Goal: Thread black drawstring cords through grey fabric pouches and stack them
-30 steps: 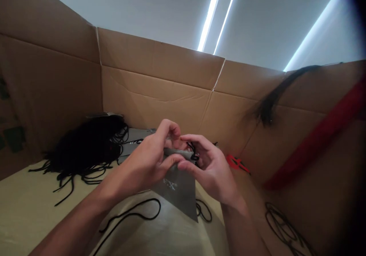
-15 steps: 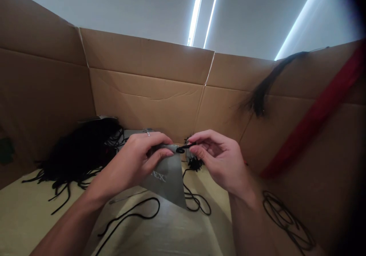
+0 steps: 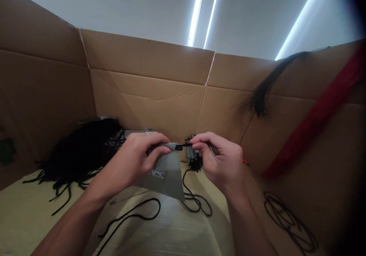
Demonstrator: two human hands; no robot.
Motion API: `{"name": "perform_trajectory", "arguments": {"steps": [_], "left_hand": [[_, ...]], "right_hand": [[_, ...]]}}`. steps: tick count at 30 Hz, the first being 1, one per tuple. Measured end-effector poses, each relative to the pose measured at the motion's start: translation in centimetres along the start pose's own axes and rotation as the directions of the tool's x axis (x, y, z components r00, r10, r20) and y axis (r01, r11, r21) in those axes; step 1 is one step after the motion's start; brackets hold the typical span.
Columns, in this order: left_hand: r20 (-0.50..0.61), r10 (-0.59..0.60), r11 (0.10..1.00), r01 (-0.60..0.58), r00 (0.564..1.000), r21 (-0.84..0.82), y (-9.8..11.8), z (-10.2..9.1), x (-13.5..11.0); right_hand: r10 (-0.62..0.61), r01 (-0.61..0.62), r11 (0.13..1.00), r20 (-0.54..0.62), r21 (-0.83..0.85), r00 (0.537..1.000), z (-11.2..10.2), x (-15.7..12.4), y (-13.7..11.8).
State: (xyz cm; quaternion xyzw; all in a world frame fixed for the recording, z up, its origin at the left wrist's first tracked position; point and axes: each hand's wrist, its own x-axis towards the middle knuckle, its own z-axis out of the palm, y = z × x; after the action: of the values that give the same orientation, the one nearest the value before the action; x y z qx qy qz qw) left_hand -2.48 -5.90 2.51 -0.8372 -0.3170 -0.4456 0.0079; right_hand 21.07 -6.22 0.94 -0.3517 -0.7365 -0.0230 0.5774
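My left hand (image 3: 134, 160) pinches the top edge of a grey fabric pouch (image 3: 166, 176), which hangs below it with white printed letters showing. My right hand (image 3: 220, 160) grips a black cord (image 3: 183, 146) between thumb and fingertips, close to the pouch's top edge. The cord forms a small loop (image 3: 178, 147) right at that edge. Below my right hand, a frayed bundle of black cord ends (image 3: 195, 162) trails into a loose length on the table. My fingers hide where the cord meets the pouch.
Cardboard walls (image 3: 143, 96) surround a pale yellow surface. A large heap of black cords (image 3: 82, 153) lies at left beside grey pouches (image 3: 134, 136). A loose cord (image 3: 131, 216), thin metal rod (image 3: 128, 197), cord coil (image 3: 288, 221) and red strap (image 3: 311, 126) lie around.
My hands have moved slightly apart, and the cord now runs straighter between them. The pouch has swung a little to the left, and the view has barely moved since the last frame.
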Motion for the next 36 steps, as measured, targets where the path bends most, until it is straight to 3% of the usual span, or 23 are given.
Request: {"name": "perform_trajectory", "arguments": {"steps": [4,7,10,13,16,19,22,27,36], "left_hand": [[-0.028,-0.012,1.000,0.013,1.000,0.017,0.0,0.6,0.0],[-0.047,-0.039,0.999,0.039,0.998,-0.014,0.2,1.8,0.0],[-0.043,-0.114,0.987,0.108,0.993,-0.117,0.6,2.7,-0.2],[-0.023,-0.144,0.973,0.137,0.989,-0.187,0.9,2.4,-0.4],[-0.001,-0.138,0.975,0.136,0.990,-0.177,0.5,0.8,-0.3],[-0.117,-0.182,0.977,0.166,0.976,-0.137,-0.7,-1.2,-0.2],[-0.201,-0.256,0.943,0.200,0.946,-0.265,-1.7,-2.6,-0.1],[-0.093,-0.336,0.821,0.243,0.937,-0.516,-1.4,-3.0,-0.2],[-0.047,-0.327,0.787,0.244,0.944,-0.566,-0.3,-2.7,0.2]], "right_hand": [[0.092,-0.091,0.994,-0.021,0.066,0.996,-0.7,0.4,-0.4],[0.177,-0.219,0.931,0.165,0.292,0.970,-0.4,0.4,-1.2],[0.211,-0.306,0.890,0.290,0.338,0.934,0.7,0.0,-1.7],[0.240,-0.286,0.918,0.192,0.273,0.952,1.1,0.0,-1.4],[0.242,-0.242,0.929,0.034,0.279,0.970,-0.1,0.6,-0.5],[0.232,-0.187,0.926,-0.102,0.328,0.967,-2.1,1.2,0.6],[0.220,-0.150,0.932,-0.186,0.330,0.958,-3.6,1.5,1.6],[0.206,-0.131,0.943,-0.228,0.305,0.952,-4.0,1.4,2.1],[0.207,-0.125,0.940,-0.240,0.317,0.948,-3.8,1.5,2.1]]}}
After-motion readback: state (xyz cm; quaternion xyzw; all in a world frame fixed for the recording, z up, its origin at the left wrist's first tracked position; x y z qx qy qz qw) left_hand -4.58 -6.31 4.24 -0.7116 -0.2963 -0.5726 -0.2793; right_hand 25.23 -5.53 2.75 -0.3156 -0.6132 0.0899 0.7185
